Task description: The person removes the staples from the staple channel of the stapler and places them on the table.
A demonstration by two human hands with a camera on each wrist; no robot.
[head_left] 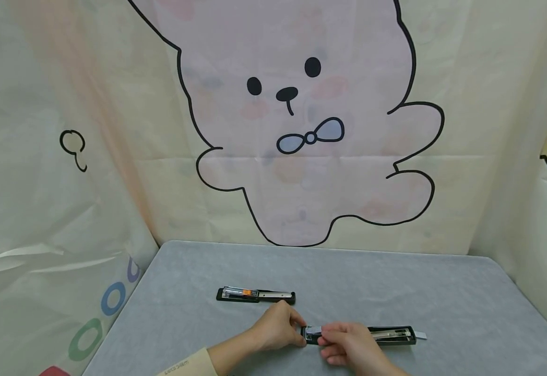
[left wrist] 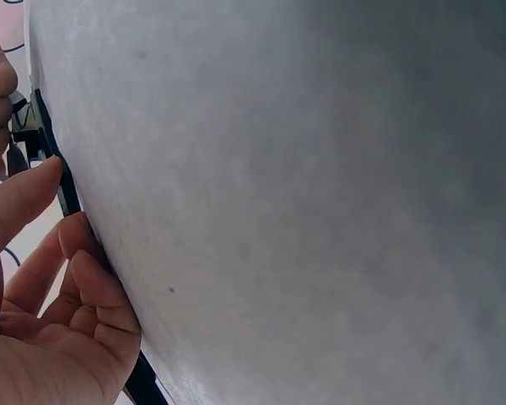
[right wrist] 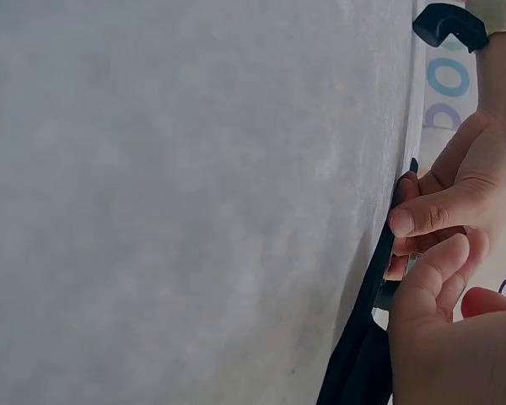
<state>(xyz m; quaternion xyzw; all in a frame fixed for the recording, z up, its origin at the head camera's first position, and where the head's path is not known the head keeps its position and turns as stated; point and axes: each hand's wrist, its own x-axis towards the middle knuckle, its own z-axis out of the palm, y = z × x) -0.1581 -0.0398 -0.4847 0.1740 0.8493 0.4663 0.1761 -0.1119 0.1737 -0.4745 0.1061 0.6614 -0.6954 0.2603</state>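
Note:
An opened black stapler (head_left: 392, 335) lies stretched out flat on the grey cloth, its metal rail showing at the right. My left hand (head_left: 279, 326) grips its left end between thumb and fingers. Over its middle, my right hand (head_left: 351, 344) pinches the end of a silvery strip of staples (head_left: 313, 330) at the left part of the stapler. Both hands also show close together in the right wrist view, where the black stapler (right wrist: 363, 354) runs along under them. The fingers hide much of the strip and the stapler's middle.
A second opened stapler (head_left: 269, 295), black with an orange mark and a shiny strip, lies farther back and left. A small pale tab (head_left: 420, 335) sticks out past the near stapler's right end. The grey table (head_left: 198, 261) meets a printed cloth backdrop (head_left: 452, 219).

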